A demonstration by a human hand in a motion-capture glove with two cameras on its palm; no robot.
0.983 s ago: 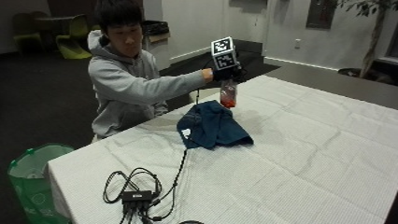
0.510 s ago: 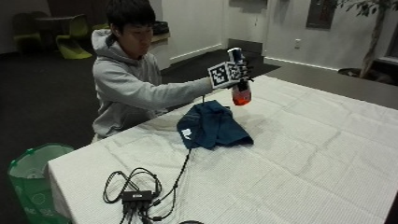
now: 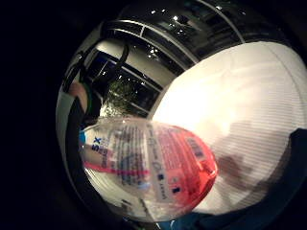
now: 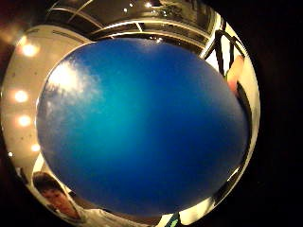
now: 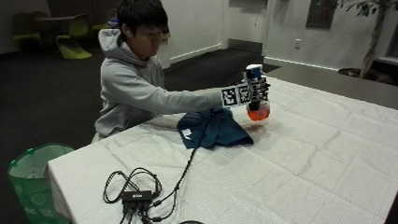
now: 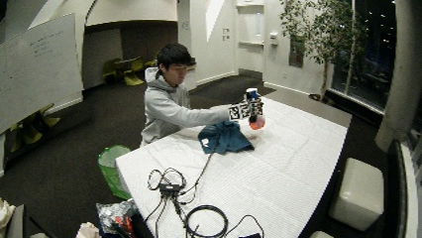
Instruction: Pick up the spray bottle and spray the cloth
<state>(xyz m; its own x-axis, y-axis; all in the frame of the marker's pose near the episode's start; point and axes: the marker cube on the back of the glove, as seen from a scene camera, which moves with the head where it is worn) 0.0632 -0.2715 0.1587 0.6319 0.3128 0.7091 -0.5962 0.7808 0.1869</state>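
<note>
Spray bottle [image 5: 257, 103] hung in the air above the white-clothed table [image 5: 323, 158], gripped by the gloved right hand [image 5: 258, 88], whose fingers were curled round its neck just under the blue-and-white spray head. The bottle stood roughly upright, clear plastic with orange-red liquid pooled in its rounded base, and its base was off the tablecloth with a shadow lying beneath it. The dark blue cloth [image 5: 212, 129] lay crumpled on the table at about 8 o'clock from the bottle, near it but apart. In the little finger side palm view the bottle's labelled body and red base [image 3: 158, 167] filled much of the frame, with the white tablecloth behind it and an edge of the blue cloth [image 3: 288, 182] beside it. The thumb side palm view was almost wholly covered by a blue rounded surface [image 4: 142, 127], seemingly the spray head pressed close to the palm. A black box with coiled cables [image 5: 138, 195] sat on the table's near end, at about 7 o'clock from the cloth, and a green bin [image 5: 28, 182] stood on the floor beside that table end.
</note>
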